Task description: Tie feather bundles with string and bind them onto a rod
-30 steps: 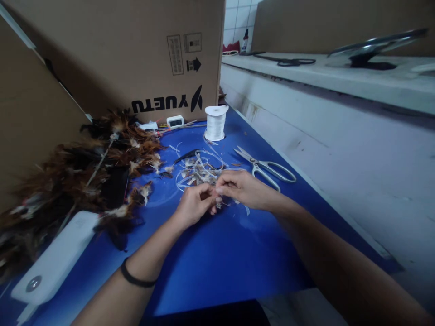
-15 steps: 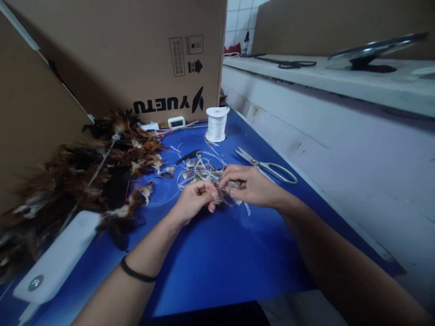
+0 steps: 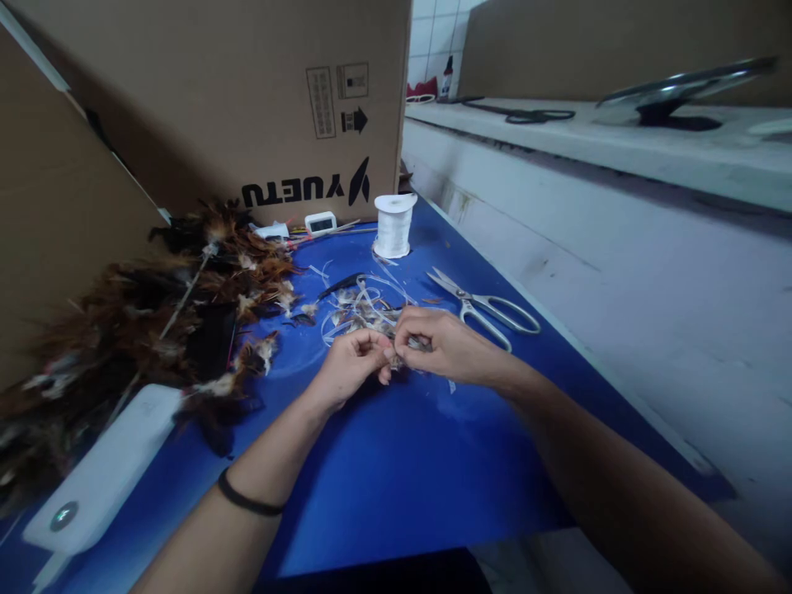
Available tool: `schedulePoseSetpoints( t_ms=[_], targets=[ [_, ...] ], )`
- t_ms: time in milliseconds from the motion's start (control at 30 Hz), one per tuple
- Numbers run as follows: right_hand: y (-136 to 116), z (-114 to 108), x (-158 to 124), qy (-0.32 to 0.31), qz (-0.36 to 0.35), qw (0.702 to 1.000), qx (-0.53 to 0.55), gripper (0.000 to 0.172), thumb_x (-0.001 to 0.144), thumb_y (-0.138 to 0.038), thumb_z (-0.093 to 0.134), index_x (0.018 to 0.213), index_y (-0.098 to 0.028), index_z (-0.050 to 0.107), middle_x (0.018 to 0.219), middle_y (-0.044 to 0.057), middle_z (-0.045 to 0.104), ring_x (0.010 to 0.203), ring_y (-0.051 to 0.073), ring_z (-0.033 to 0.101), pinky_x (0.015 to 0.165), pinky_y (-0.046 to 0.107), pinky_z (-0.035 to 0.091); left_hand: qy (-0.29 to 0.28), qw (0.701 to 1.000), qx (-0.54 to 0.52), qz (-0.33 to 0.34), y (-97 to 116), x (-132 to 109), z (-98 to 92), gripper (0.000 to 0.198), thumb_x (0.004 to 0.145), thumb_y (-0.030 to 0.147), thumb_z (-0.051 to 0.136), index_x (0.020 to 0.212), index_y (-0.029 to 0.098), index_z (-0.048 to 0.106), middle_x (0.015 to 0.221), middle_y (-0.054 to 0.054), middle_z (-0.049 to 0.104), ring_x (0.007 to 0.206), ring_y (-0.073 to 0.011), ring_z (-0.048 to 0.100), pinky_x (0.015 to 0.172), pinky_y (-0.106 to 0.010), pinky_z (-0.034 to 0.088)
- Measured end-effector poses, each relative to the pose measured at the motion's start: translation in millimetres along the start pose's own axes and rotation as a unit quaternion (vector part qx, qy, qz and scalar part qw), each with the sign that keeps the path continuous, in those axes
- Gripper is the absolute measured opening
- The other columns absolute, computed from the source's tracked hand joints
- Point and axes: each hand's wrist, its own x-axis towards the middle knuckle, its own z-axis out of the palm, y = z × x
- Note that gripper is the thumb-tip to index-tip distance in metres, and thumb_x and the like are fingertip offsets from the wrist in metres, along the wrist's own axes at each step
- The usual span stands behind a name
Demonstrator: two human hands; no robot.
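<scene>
My left hand (image 3: 354, 365) is closed in a pinch on a small greyish-brown feather (image 3: 397, 363), of which only a bit shows. Right against it, the thumb and fingertips of my right hand (image 3: 442, 346) are closed on the same feather, its grip partly hidden. Just beyond both hands lies a pile of loose feathers (image 3: 344, 317) with thin white ribbon (image 3: 371, 285) looped through it. Silver scissors (image 3: 473, 299) rest with blades parted to the right of my right hand. Behind the pile a spool of white ribbon (image 3: 393, 229) stands upright.
A big heap of brown feathers (image 3: 179, 322) with sticks covers the left side. A white power bank (image 3: 102, 474) lies at the front left. Cardboard (image 3: 247, 99) walls the back; a white ledge (image 3: 557, 157) runs along the right. A small digital display (image 3: 320, 223) sits behind.
My right hand has moved slightly left, and its fingertips have closed in against my left fingertips. My left hand stays in place.
</scene>
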Motion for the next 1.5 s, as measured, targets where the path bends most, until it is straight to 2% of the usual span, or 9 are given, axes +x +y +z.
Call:
schedulePoseSetpoints(
  t_ms=[233, 533, 700, 833, 933, 1033, 1133, 1333, 1500],
  targets=[
    [-0.7, 4.2, -0.2, 0.013, -0.014, 0.998, -0.055, 0.012, 0.077, -0.017, 0.051, 0.072, -0.017, 0.062, 0.076, 0.002, 0.056, 0.066, 0.01, 0.049, 0.062, 0.024, 0.034, 0.05, 0.998, -0.006, -0.023, 0.9, 0.9, 0.7, 0.024, 0.066, 0.03, 0.069, 0.073, 0.011, 0.057, 0.053, -0.001, 0.059, 0.046, -0.0074, 0.053, 0.052, -0.021, 0.044],
    [-0.6, 11.3, -2.0, 0.037, -0.075, 0.986, -0.143, 0.014, 0.079, -0.019, 0.05, 0.074, -0.016, 0.063, 0.081, 0.004, 0.058, 0.075, 0.013, 0.053, 0.066, 0.025, 0.036, 0.109, 0.992, -0.026, -0.051, 1.2, 2.5, 0.1, 0.014, 0.061, 0.016, 0.067, 0.068, 0.011, 0.056, 0.054, 0.0, 0.06, 0.047, -0.0076, 0.055, 0.053, -0.021, 0.046],
    [3.0, 8.7, 0.1, 0.026, -0.027, 0.997, -0.062, 0.011, 0.075, -0.016, 0.052, 0.075, -0.018, 0.063, 0.079, 0.001, 0.059, 0.07, 0.011, 0.052, 0.064, 0.024, 0.036, 0.115, 0.993, -0.024, -0.032, 1.6, 3.8, -0.1, 0.017, 0.059, 0.014, 0.067, 0.068, 0.012, 0.053, 0.056, 0.002, 0.059, 0.046, -0.0075, 0.054, 0.051, -0.022, 0.045],
    [6.5, 7.6, 1.1, 0.027, 0.079, 0.996, 0.042, 0.011, 0.074, -0.019, 0.053, 0.082, -0.019, 0.06, 0.065, -0.003, 0.055, 0.056, 0.008, 0.049, 0.054, 0.021, 0.036, 0.107, 0.994, 0.023, 0.002, 1.8, 4.1, -1.1, 0.019, 0.061, 0.017, 0.068, 0.071, 0.014, 0.052, 0.06, 0.002, 0.058, 0.049, -0.007, 0.053, 0.051, -0.021, 0.044],
    [8.7, 11.6, 2.2, 0.019, 0.131, 0.982, 0.131, 0.015, 0.078, -0.023, 0.049, 0.09, -0.02, 0.057, 0.064, -0.002, 0.058, 0.054, 0.009, 0.051, 0.052, 0.021, 0.038, 0.097, 0.988, 0.104, 0.054, 1.5, 3.4, -3.0, 0.017, 0.065, 0.019, 0.066, 0.072, 0.014, 0.052, 0.065, 0.0, 0.059, 0.058, -0.0078, 0.055, 0.058, -0.021, 0.045],
    [10.5, 16.8, 4.3, 0.026, 0.14, 0.97, 0.195, 0.015, 0.079, -0.021, 0.047, 0.091, -0.019, 0.056, 0.069, 0.0, 0.062, 0.057, 0.009, 0.055, 0.054, 0.022, 0.042, 0.102, 0.968, 0.197, 0.115, -0.1, 2.6, -4.7, 0.012, 0.068, 0.019, 0.063, 0.072, 0.015, 0.052, 0.069, 0.0, 0.058, 0.065, -0.0088, 0.056, 0.064, -0.022, 0.046],
    [12.4, 20.3, 6.4, 0.04, 0.145, 0.966, 0.209, 0.014, 0.077, -0.018, 0.048, 0.088, -0.019, 0.056, 0.07, 0.0, 0.063, 0.059, 0.01, 0.057, 0.056, 0.023, 0.044, 0.125, 0.948, 0.253, 0.151, -4.0, 2.5, -5.8, 0.009, 0.07, 0.02, 0.06, 0.072, 0.016, 0.052, 0.071, 0.0, 0.058, 0.065, -0.0093, 0.056, 0.063, -0.022, 0.046],
    [11.5, 22.9, 7.4, 0.072, 0.146, 0.963, 0.215, 0.012, 0.073, -0.018, 0.052, 0.084, -0.018, 0.057, 0.069, 0.0, 0.062, 0.062, 0.01, 0.057, 0.058, 0.023, 0.045, 0.152, 0.924, 0.287, 0.201, -10.8, 2.3, -6.3, 0.007, 0.071, 0.019, 0.058, 0.073, 0.017, 0.052, 0.072, 0.0, 0.06, 0.065, -0.0102, 0.059, 0.065, -0.023, 0.048],
    [11.4, 25.3, 6.9, 0.057, 0.159, 0.964, 0.206, 0.009, 0.07, -0.019, 0.054, 0.077, -0.016, 0.059, 0.06, -0.002, 0.056, 0.053, 0.008, 0.05, 0.05, 0.02, 0.04, 0.166, 0.916, 0.294, 0.216, -6.6, -0.2, -3.2, 0.006, 0.071, 0.019, 0.058, 0.071, 0.017, 0.053, 0.072, -0.001, 0.061, 0.063, -0.0103, 0.059, 0.063, -0.022, 0.048]
  ],
)
